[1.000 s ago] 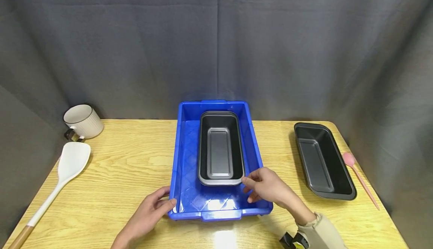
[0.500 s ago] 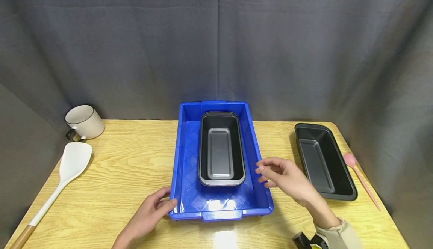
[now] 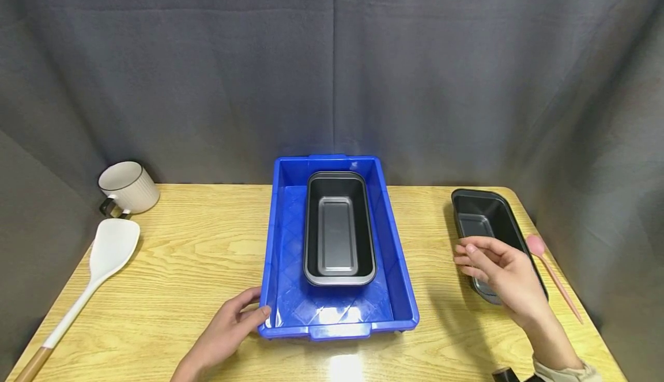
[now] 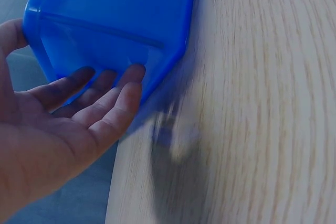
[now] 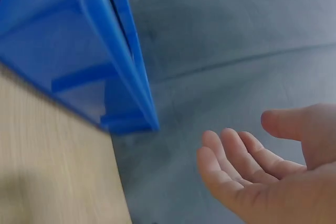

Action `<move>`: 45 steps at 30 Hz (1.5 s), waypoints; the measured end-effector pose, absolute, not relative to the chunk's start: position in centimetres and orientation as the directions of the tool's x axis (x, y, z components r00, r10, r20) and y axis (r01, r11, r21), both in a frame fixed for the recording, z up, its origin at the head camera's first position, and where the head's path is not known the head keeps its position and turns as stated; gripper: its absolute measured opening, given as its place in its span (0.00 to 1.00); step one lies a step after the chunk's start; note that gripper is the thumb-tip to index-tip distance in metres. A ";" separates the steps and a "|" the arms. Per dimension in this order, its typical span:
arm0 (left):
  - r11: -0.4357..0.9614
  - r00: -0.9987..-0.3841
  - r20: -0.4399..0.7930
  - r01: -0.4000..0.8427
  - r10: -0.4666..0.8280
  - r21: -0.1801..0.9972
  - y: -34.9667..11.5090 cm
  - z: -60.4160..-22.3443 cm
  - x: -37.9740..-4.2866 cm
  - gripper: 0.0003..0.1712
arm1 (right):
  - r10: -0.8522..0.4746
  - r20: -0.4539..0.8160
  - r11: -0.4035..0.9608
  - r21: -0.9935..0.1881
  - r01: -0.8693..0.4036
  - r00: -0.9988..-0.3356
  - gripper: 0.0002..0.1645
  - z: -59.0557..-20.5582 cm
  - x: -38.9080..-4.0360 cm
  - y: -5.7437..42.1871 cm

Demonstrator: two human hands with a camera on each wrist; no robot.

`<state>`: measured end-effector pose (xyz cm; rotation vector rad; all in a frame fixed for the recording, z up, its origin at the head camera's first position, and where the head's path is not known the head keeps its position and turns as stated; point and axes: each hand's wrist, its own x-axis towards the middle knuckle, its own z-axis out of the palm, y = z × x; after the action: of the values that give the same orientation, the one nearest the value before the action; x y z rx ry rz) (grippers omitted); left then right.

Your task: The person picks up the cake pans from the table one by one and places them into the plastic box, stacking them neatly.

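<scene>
A blue plastic bin (image 3: 282, 307) stands in the middle of the table. Inside it lies a dark loaf pan (image 3: 337, 238). My left hand (image 3: 223, 330) grips the bin's near left corner, thumb over the rim and fingers against the outer wall; the left wrist view shows this hand (image 4: 79, 114) from below. Over a second dark loaf pan (image 3: 498, 215) on the right, my right hand (image 3: 510, 278) is raised with loosely bent fingers and covers part of that pan. In the right wrist view the right hand (image 5: 257, 177) has its palm up and holds nothing.
On the left lie a white ribbed mug (image 3: 132, 189), tipped toward me, and a long white spatula (image 3: 111, 249) with a wooden handle. A pink spoon (image 3: 555, 275) lies by the table's right edge. A grey curtain (image 3: 332, 71) hangs behind the table.
My right hand has left the near right corner of the loaf pan in the bin and moved right, over the second pan. The left hand stays at the bin's corner.
</scene>
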<state>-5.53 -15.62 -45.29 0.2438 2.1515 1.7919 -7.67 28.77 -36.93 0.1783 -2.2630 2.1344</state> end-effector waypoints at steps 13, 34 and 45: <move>0.174 -0.925 -0.132 -0.073 0.357 0.982 -15.8 -45.3 -5.5 0.26 | 0.037 0.108 -0.242 -0.964 -0.114 -0.993 0.15 -39.7 -6.0 34.2; 0.178 -0.923 -0.133 -0.072 0.361 0.981 -15.8 -45.3 -5.6 0.27 | 0.263 -0.131 -0.387 -0.922 0.020 -0.956 0.15 -44.0 -2.8 42.0; 0.168 -0.924 -0.109 -0.050 0.366 0.984 -15.7 -45.3 -5.6 0.26 | 0.328 -0.360 -0.265 -0.923 0.281 -0.874 0.11 -45.7 -2.3 43.6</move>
<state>-5.62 -15.75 -45.30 0.3021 2.1294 1.8139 -2.33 43.64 -45.72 -0.7804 -1.8855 2.3475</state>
